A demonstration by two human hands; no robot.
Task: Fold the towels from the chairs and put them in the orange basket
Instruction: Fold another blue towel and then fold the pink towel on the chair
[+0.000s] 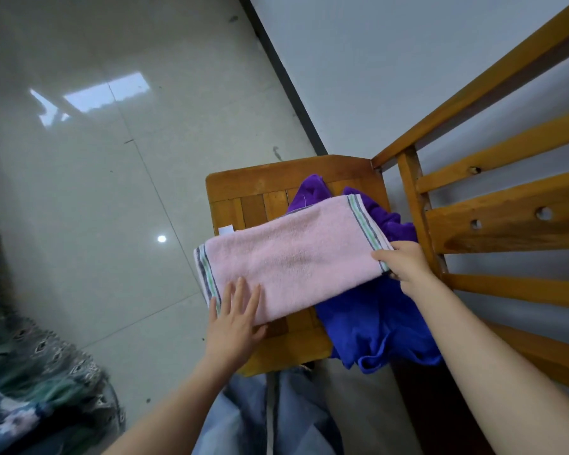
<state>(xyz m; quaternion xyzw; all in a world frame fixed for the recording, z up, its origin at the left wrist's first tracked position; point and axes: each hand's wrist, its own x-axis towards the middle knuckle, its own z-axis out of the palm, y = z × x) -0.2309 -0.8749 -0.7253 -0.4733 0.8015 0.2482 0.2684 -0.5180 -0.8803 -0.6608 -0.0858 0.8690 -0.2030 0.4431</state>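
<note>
At the far left a dark patterned fabric [30, 372] in greens and blues bunches at the edge of the view, and beside it the glossy tiled floor [96, 192] mirrors a bright window shape. The left hand [235, 320] lies flat with its fingers straight and slightly spread, pressing down on the near left corner of the pink towel [293, 257]. That towel is folded into a long band with striped borders at both short ends and lies across the wooden chair seat [253, 188], its left end jutting a little past the seat's edge. A small white tag [226, 229] peeks out at its far left edge. Under the pink towel's far right part sits a crumpled purple towel [309, 192], and a blue towel [375, 323] spills from beneath it over the seat's near right edge (its hem hangs free below the seat). The right hand [404, 264] pinches the near right corner of the pink towel, thumb on top at the striped border, the other fingers curled underneath. Light blue trousers [243, 415] show below the seat. To the right the chair back [506, 221], with its wooden slats, stands in front of a white wall [375, 77].
</note>
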